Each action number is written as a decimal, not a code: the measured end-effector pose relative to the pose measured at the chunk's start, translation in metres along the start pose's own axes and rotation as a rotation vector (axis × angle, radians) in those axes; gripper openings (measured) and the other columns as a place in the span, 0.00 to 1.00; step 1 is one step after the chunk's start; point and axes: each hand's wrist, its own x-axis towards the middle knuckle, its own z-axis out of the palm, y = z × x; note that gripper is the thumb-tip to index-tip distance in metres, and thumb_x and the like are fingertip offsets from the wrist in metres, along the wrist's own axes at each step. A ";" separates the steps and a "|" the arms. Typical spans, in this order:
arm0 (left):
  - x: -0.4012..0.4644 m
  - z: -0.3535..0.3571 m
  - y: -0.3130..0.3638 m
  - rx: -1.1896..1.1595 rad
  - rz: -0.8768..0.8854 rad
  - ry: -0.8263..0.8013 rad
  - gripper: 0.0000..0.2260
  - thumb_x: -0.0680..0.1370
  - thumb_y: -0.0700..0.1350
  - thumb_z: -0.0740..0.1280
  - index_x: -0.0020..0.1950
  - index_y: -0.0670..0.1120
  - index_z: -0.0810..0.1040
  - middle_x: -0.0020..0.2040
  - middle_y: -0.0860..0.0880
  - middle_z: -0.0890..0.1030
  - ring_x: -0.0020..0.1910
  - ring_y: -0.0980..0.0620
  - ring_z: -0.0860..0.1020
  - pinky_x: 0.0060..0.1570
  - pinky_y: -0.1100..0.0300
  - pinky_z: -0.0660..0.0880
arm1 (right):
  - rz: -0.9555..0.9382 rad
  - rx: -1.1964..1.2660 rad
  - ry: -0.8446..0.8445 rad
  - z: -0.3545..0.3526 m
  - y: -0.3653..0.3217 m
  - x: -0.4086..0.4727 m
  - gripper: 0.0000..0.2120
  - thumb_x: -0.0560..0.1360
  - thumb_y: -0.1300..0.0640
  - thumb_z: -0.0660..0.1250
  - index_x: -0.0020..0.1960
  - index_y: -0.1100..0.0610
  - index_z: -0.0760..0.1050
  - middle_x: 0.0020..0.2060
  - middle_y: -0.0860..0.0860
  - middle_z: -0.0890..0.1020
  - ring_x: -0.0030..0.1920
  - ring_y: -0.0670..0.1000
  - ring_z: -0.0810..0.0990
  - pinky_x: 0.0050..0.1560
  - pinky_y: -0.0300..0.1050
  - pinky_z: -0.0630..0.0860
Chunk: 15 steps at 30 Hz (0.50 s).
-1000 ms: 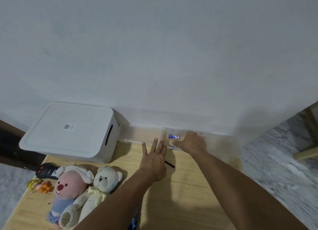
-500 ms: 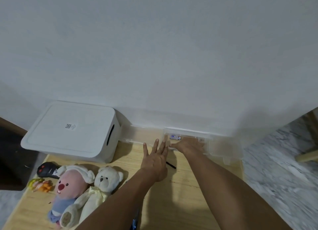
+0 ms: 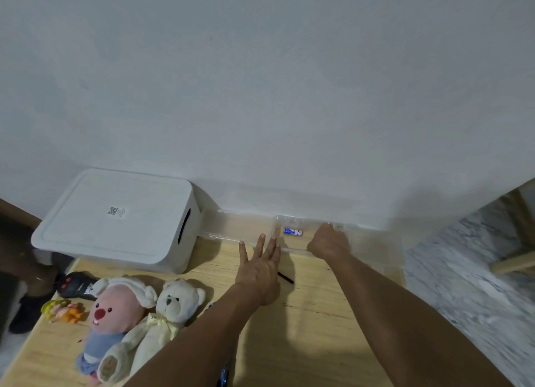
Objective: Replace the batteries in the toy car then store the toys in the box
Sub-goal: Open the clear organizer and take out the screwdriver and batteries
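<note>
A clear plastic case [image 3: 292, 223] lies on the wooden table [image 3: 312, 323] against the wall, with a blue battery [image 3: 293, 231] inside it. My left hand [image 3: 259, 271] lies flat on the table, fingers apart, fingertips touching the case's left end. My right hand [image 3: 328, 242] rests on the case's right part with its fingers curled over it; the fingertips are hidden. The white storage box [image 3: 115, 218] stands at the back left with its lid on. A blue object [image 3: 224, 375] shows at the bottom edge, mostly hidden under my left arm.
In front of the box lie a pink plush [image 3: 115, 314], a white teddy bear [image 3: 170, 308], a black remote control [image 3: 75, 285] and a small yellow-orange toy [image 3: 62, 311]. A thin black stick [image 3: 285, 278] lies by my left hand. The table ends at the right, above a marble floor [image 3: 469, 285].
My right hand has slid to the right along the clear case, uncovering the blue battery. My left hand has stayed flat in place.
</note>
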 end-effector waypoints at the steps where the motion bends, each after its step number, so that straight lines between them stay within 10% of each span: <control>1: 0.000 0.000 0.000 -0.003 -0.003 -0.003 0.35 0.80 0.48 0.56 0.79 0.44 0.38 0.79 0.47 0.35 0.77 0.44 0.32 0.70 0.32 0.36 | -0.024 -0.016 -0.036 -0.002 0.001 0.001 0.19 0.73 0.59 0.65 0.63 0.61 0.69 0.56 0.56 0.80 0.58 0.57 0.78 0.48 0.44 0.74; 5: 0.000 -0.001 0.002 -0.017 -0.008 -0.007 0.34 0.80 0.48 0.56 0.79 0.44 0.38 0.79 0.48 0.35 0.77 0.44 0.32 0.70 0.32 0.36 | -0.143 -0.095 -0.195 -0.006 0.003 0.010 0.21 0.77 0.48 0.64 0.61 0.63 0.72 0.52 0.53 0.79 0.51 0.55 0.78 0.46 0.44 0.70; 10: 0.000 -0.001 0.001 -0.018 -0.006 -0.008 0.35 0.80 0.48 0.57 0.79 0.44 0.38 0.79 0.48 0.35 0.77 0.44 0.32 0.70 0.32 0.37 | -0.242 -0.075 -0.265 -0.006 0.011 0.018 0.21 0.78 0.46 0.61 0.32 0.58 0.66 0.31 0.50 0.68 0.33 0.50 0.70 0.36 0.44 0.65; 15: 0.001 -0.001 0.000 -0.027 -0.013 -0.009 0.35 0.79 0.47 0.57 0.79 0.46 0.37 0.79 0.50 0.36 0.77 0.45 0.32 0.70 0.32 0.36 | -0.341 -0.076 -0.350 -0.022 0.012 0.008 0.13 0.78 0.56 0.61 0.50 0.65 0.78 0.48 0.58 0.80 0.46 0.56 0.76 0.46 0.48 0.72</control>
